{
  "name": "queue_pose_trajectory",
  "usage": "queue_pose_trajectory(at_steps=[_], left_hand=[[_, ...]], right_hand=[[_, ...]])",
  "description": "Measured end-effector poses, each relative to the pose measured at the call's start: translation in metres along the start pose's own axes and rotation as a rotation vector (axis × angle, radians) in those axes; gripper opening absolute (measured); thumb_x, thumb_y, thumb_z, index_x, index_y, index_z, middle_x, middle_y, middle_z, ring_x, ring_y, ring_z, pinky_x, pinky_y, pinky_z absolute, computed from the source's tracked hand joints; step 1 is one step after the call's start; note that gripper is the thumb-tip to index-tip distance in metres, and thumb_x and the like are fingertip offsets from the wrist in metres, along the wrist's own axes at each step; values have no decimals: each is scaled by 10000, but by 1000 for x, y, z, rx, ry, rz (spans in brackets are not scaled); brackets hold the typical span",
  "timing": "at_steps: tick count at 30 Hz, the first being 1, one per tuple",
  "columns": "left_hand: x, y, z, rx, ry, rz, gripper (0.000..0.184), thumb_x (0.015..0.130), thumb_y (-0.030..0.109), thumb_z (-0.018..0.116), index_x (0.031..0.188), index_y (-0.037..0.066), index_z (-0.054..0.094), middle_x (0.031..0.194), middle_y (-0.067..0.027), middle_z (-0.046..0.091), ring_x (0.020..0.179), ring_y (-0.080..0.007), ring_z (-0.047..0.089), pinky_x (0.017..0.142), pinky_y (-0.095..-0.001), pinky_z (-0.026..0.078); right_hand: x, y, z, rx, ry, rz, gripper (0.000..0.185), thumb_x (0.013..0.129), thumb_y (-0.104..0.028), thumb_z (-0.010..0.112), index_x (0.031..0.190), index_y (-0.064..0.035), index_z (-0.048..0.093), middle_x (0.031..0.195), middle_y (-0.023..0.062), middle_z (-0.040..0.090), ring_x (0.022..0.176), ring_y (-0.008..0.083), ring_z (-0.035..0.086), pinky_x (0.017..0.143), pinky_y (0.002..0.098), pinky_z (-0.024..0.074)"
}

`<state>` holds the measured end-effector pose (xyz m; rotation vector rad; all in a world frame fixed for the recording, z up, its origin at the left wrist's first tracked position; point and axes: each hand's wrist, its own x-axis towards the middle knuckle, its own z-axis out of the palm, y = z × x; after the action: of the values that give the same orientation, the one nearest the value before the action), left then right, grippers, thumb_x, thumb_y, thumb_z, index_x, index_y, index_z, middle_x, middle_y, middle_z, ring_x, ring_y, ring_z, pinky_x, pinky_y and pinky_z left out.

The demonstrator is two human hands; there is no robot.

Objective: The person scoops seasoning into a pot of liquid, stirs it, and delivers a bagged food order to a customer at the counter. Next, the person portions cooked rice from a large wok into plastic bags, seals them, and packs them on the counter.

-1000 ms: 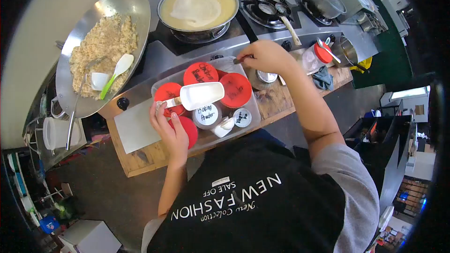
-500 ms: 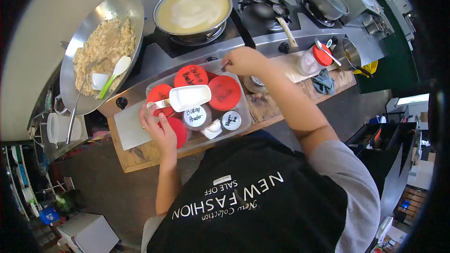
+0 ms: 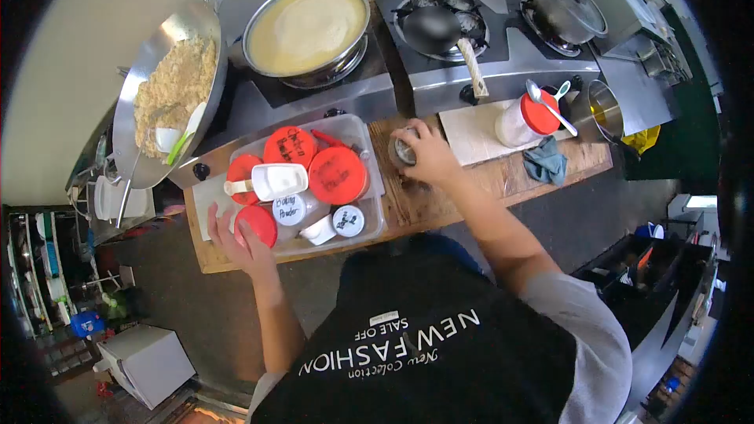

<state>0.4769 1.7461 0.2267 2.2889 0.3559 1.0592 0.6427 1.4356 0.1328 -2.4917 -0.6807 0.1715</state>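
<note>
My right hand (image 3: 428,155) is wrapped round a small clear jar (image 3: 404,149) on the wooden board, right of the plastic bin. My left hand (image 3: 239,242) has its fingers spread beside the bin's lower left corner, near a red-lidded jar (image 3: 256,226), holding nothing. The clear bin (image 3: 377,220) contains several red-lidded jars, a jar marked Baking Powder (image 3: 289,210) and a small white-lidded jar (image 3: 348,221). A white scoop (image 3: 280,181) lies across the jar lids. Another white scoop (image 3: 318,231) rests between the lower jars.
A tilted wok (image 3: 169,27) at the left holds rice, a white cup and a green-handled spatula. Behind the board stand a pan of pale batter (image 3: 306,27), a burner with a rope-handled pan (image 3: 473,71) and a lidded pot (image 3: 569,8). A blue cloth (image 3: 545,161) lies right.
My left hand has let go of the white scoop, which now lies on the lids. My right hand has moved from the bin's upper right edge onto the small jar.
</note>
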Motion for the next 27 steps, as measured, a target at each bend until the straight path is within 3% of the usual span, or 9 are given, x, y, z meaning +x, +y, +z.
queue_pose_trajectory(at_steps=[5, 7, 12, 15, 16, 19, 20, 23, 27], left_hand=[[-30, 78, 13, -16, -181, 218, 237, 884, 77, 500, 1105, 7, 547, 1337, -198, 429, 1236, -348, 408, 1023, -463, 318], [-42, 104, 27, -223, -244, 299, 236, 761, -2, 566, 991, 24, 615, 1218, -194, 508, 1203, -400, 438, 1012, -490, 331], [-66, 137, 70, -447, -830, 387, 314, 769, 2, 616, 1079, 46, 589, 1254, -183, 473, 1238, -399, 397, 1021, -456, 333], [-91, 137, 94, -686, -1212, 91, 459, 784, -4, 608, 1226, 56, 497, 1317, -163, 424, 1260, -358, 384, 1032, -431, 329], [-110, 131, 98, -868, -1347, -425, 598, 826, 28, 598, 1360, 65, 332, 1375, -125, 365, 1272, -315, 374, 1036, -403, 332], [-118, 148, 104, -925, -1438, -1135, 619, 931, 381, 484, 1440, 158, 210, 1437, -96, 289, 1306, -308, 333, 978, -544, 361], [-124, 143, 118, -897, -1660, -1212, 692, 904, 593, 396, 1449, 208, 212, 1459, -112, 282, 1305, -337, 346, 938, -629, 366], [-129, 185, 126, -1182, -2091, -1380, 825, 828, 762, 274, 1444, 216, 234, 1450, -121, 317, 1302, -363, 358, 911, -663, 387], [-158, 242, 143, -1169, -2170, -1363, 840, 820, 758, 325, 1419, 170, 303, 1434, -127, 349, 1307, -333, 370, 1001, -561, 389]], right_hand=[[-11, 12, -4, 86, 56, 73, 657, 631, -223, 790, 1224, -240, 508, 1278, 175, 427, 1115, 430, 458, 932, 464, 446], [-32, 22, -9, 250, 183, 120, 636, 618, -234, 815, 1184, -196, 528, 1222, 174, 466, 1090, 394, 489, 924, 437, 452], [-118, 24, -40, 470, 340, 256, 681, 568, -235, 854, 1166, -113, 553, 1126, 145, 517, 1049, 314, 535, 913, 385, 449], [-175, -2, -73, 415, 401, 280, 685, 563, -265, 858, 1163, -115, 563, 1102, 144, 533, 1066, 321, 528, 929, 382, 441], [-192, -16, -87, 440, 331, 337, 706, 557, -275, 860, 1175, -108, 560, 1141, 145, 531, 1088, 322, 517, 946, 389, 429], [-234, -48, -108, 455, 400, 315, 701, 551, -274, 869, 1161, -94, 572, 1173, 143, 532, 1139, 316, 492, 967, 390, 417], [-244, -58, -114, 514, 404, 351, 705, 553, -258, 867, 1169, -97, 567, 1195, 150, 512, 1153, 320, 487, 969, 391, 417], [-278, -77, -130, 569, 441, 366, 716, 550, -238, 860, 1189, -118, 561, 1242, 148, 472, 1139, 329, 503, 954, 393, 431], [-326, -73, -146, 415, 574, 372, 770, 527, -236, 849, 1225, -147, 537, 1235, 156, 474, 1120, 354, 511, 937, 401, 447]])
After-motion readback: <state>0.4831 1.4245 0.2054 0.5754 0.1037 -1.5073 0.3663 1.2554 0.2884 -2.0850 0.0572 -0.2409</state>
